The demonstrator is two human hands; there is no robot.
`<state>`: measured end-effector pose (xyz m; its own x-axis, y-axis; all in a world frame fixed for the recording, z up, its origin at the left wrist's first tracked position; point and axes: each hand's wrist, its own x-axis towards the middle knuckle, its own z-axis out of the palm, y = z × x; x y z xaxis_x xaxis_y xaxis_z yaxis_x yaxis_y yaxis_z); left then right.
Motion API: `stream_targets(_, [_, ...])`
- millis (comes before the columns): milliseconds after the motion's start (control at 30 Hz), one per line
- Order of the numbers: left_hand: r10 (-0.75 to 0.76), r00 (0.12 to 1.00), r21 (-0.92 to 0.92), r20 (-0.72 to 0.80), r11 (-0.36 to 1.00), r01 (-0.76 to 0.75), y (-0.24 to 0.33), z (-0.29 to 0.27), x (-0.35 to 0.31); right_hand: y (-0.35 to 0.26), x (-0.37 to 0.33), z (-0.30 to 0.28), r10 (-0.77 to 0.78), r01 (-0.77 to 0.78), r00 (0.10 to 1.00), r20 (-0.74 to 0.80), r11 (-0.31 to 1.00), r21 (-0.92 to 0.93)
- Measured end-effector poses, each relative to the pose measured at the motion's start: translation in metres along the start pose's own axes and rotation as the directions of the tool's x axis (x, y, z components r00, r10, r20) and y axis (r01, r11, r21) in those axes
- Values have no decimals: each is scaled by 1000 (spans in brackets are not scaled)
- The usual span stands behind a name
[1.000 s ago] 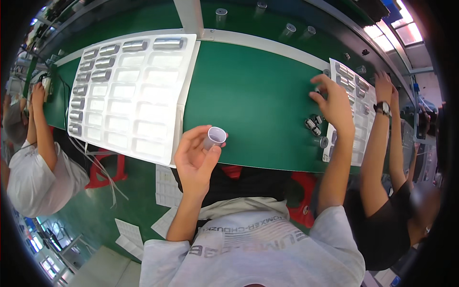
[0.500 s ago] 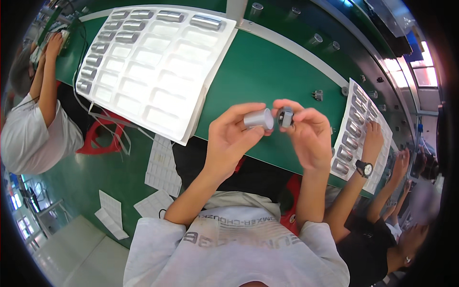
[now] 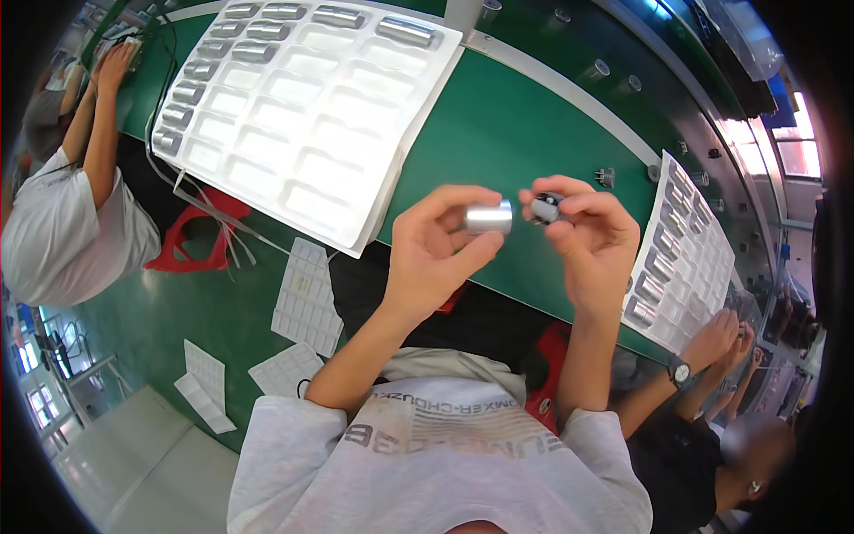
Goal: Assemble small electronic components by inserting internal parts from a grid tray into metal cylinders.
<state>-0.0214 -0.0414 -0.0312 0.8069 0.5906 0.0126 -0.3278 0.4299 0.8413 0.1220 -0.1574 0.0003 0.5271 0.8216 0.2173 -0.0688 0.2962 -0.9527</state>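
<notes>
My left hand [image 3: 438, 247] is closed round a silver metal cylinder [image 3: 488, 218], held on its side between thumb and fingers. Across a small gap, my right hand [image 3: 594, 233] pinches a small dark and grey part [image 3: 545, 209], whose exact kind I cannot make out. The two pieces are apart, above the near edge of the green table [image 3: 498, 116]. To the left lies a white moulded tray [image 3: 307, 142], with silver cylinders [image 3: 406, 32] in its far row and left-hand pockets. Its other pockets hold nothing.
A second white tray [image 3: 685, 258] with cylinders stands at the right, beside a co-worker's arm [image 3: 663, 383] wearing a watch. A small pronged part [image 3: 604, 177] rests on the table. Further cylinders [image 3: 596, 71] stand beyond the pale rail. Another person [image 3: 71, 231] sits at the left.
My right hand has drawn the small part slightly away and turned it. The cylinder's mouth has swung away from view. At the right, the co-worker's watched hand has left the tray's middle, moving nearer.
</notes>
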Motion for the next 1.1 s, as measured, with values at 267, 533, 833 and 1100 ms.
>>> stream_targets(267, [238,959,245,-151,949,-197,2,6,9,13,-7,-5,41,-31,990,-138,996,78])
stream_targets(533, [331,943,551,-41,795,-255,6,2,4,3,-3,9,-42,32,988,-150,997,-68])
stream_targets(833, [408,910,636,76,683,-359,3,3,8,-8,-1,13,-76,41,982,-171,979,-199])
stream_targets(1100, [383,922,465,51,808,-362,-5,5,3,0,-11,9,-50,-1,987,-154,950,-312])
